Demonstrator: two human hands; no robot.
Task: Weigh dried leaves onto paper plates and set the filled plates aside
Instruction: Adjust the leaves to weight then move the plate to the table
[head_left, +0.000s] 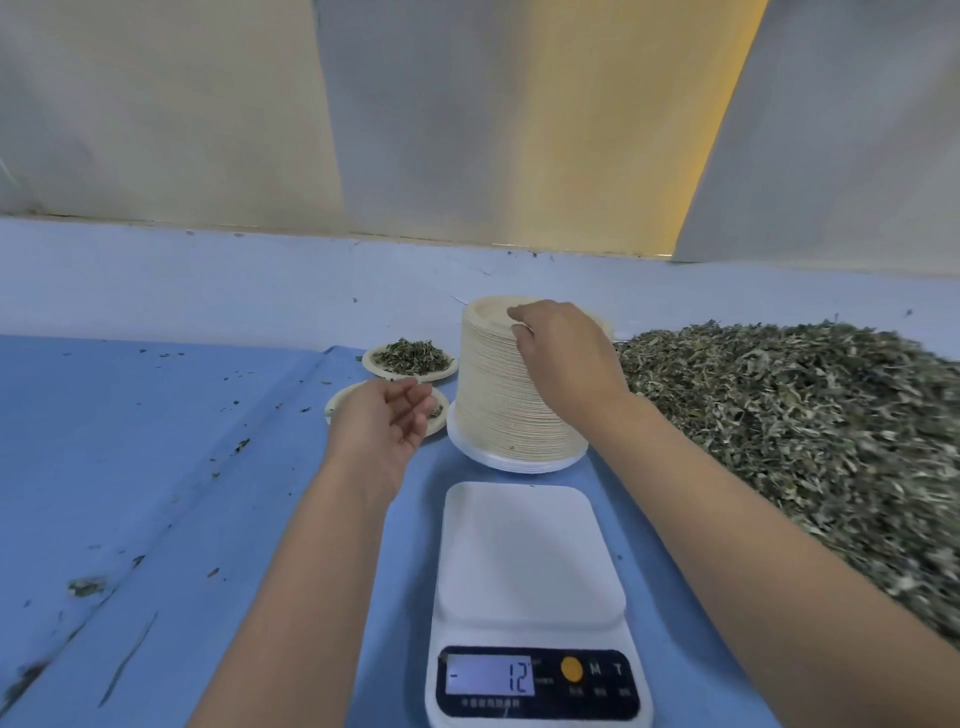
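Both arms bare. left hand (385, 420) and right hand (563, 358) uncovered, skin bare right out to the frame edge. left forearm (311, 571) enters at 7 o'clock, right forearm (753, 519) at 4 o'clock. Left fingertips motion-blurred, nail detail unreadable. Right hand's outline is sharper, with the knuckles visible.

The scale (524, 561) sits nearest, mid-table (156, 441). Just behind it stands the stack of paper plates (498, 400). Left of the stack lie two plates of leaves close together: the far plate (410, 358) and the near plate (336, 406). The heap of dried leaves (779, 415) fills the right side, beside stack and scale.
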